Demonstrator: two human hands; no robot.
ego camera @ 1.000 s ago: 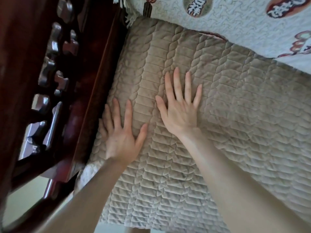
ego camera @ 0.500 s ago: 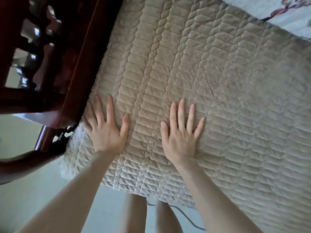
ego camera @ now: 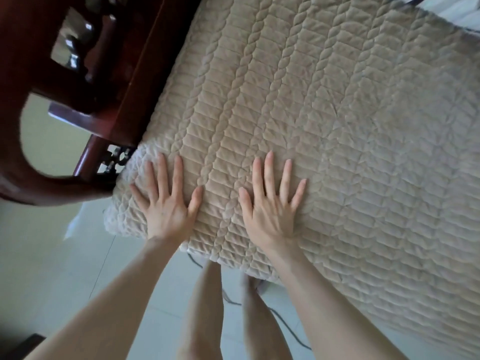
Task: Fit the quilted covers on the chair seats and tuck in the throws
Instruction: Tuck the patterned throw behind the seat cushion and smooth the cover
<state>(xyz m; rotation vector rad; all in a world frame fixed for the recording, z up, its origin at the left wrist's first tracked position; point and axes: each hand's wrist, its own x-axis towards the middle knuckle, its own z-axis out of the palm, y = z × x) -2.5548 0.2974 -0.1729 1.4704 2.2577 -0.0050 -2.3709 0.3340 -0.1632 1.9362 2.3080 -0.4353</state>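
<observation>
Pale floor tiles (ego camera: 52, 255) lie below the seat on which the beige quilted cover (ego camera: 324, 120) is spread. Both hands press flat on it near its front edge, fingers straight and spread, gripping nothing: the left hand (ego camera: 166, 206) at the front left corner, the right hand (ego camera: 270, 209) near it. The cover's stitched cable rows run away from the person, tilted rightwards. A dark carved wooden armrest (ego camera: 124, 81) borders its left side. Its right end is cut off.

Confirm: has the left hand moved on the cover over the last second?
Yes. The left hand has slid back toward the person along the wooden armrest, from mid-seat to the front corner of the cover, still flat.
</observation>
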